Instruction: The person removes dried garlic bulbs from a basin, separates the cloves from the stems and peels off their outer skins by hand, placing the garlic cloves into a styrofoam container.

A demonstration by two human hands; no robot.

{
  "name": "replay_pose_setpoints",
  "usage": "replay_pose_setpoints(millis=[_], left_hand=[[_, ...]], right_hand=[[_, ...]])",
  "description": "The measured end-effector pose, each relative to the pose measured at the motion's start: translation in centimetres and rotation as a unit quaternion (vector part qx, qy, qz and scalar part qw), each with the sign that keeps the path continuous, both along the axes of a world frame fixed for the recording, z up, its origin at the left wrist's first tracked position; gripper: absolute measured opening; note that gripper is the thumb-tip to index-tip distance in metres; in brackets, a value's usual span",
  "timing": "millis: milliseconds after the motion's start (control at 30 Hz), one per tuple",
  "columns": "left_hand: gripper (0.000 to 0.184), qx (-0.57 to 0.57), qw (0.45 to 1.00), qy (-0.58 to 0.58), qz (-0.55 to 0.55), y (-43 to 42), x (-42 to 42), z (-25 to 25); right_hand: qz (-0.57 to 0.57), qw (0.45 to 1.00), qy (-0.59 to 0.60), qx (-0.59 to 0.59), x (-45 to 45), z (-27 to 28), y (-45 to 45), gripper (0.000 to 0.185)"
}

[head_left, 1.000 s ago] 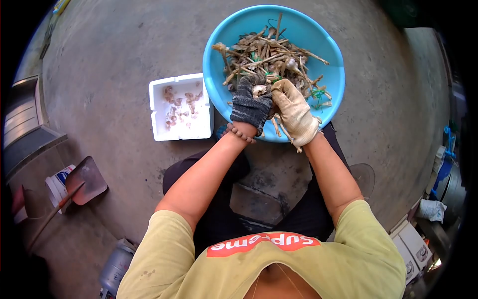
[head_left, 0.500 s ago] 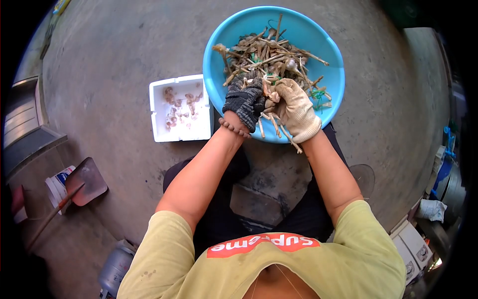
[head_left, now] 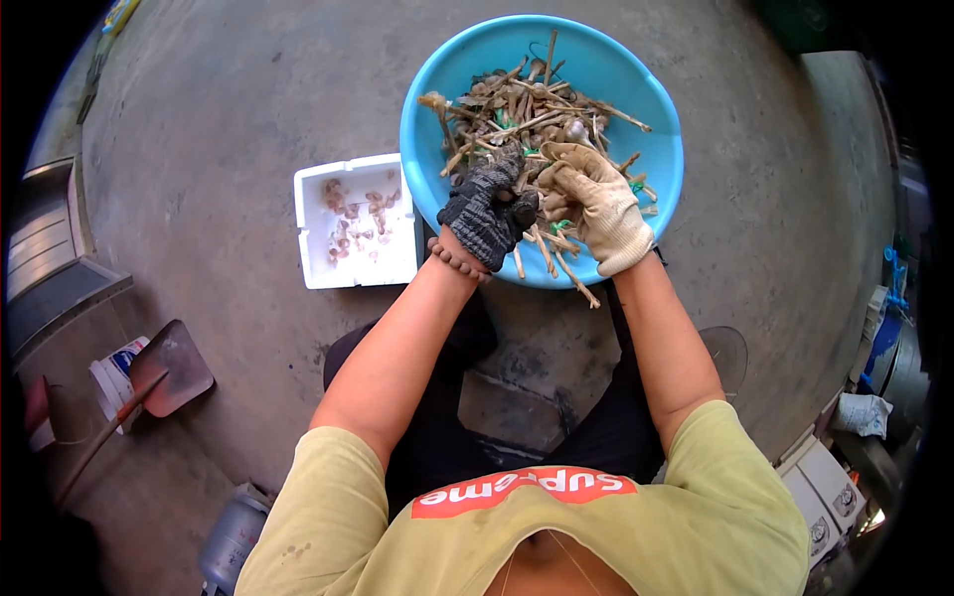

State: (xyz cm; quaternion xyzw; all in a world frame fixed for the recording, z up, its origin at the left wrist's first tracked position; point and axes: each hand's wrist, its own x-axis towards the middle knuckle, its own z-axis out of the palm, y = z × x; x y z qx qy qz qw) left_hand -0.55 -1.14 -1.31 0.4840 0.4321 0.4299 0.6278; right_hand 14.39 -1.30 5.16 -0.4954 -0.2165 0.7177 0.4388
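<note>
Dried garlic (head_left: 537, 114) with long stalks and papery skins fills a light blue basin (head_left: 661, 114) in front of me. My left hand (head_left: 487, 211), in a dark grey knitted glove, is curled over the near part of the heap, its fingertips partly hidden. Beside it, my right hand (head_left: 601, 211) in a cream glove has bent fingers closing around a brownish garlic piece (head_left: 556, 205), mostly covered by the glove. A pale garlic bulb (head_left: 576, 131) lies just beyond the right fingers. Several loose stalks (head_left: 574, 278) hang over the basin's near rim.
Left of the basin, a white foam box (head_left: 310, 233) holds scattered garlic cloves (head_left: 376, 211). Farther left are a long-handled shovel (head_left: 174, 368) and a white bucket (head_left: 114, 377). A grey metal cylinder (head_left: 234, 541) stands at lower left; assorted items line the right edge.
My two hands have moved slightly apart, the right one outward and the left one a little left and down. The pinkish garlic seen between them earlier is now less visible.
</note>
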Motion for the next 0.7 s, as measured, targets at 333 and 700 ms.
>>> replay_pose_setpoints(millis=[333, 700], left_hand=[[0.036, -0.451, 0.819, -0.348, 0.073, 0.6, 0.3, 4.7], [0.037, 0.057, 0.974, 0.162, -0.145, 0.4, -0.5, -1.8]], right_hand=[[0.04, 0.985, -0.161, 0.042, 0.5, 1.2, 0.3, 0.022], [0.154, 0.907, -0.352, 0.173, -1.0, -0.3, -0.4, 0.038]])
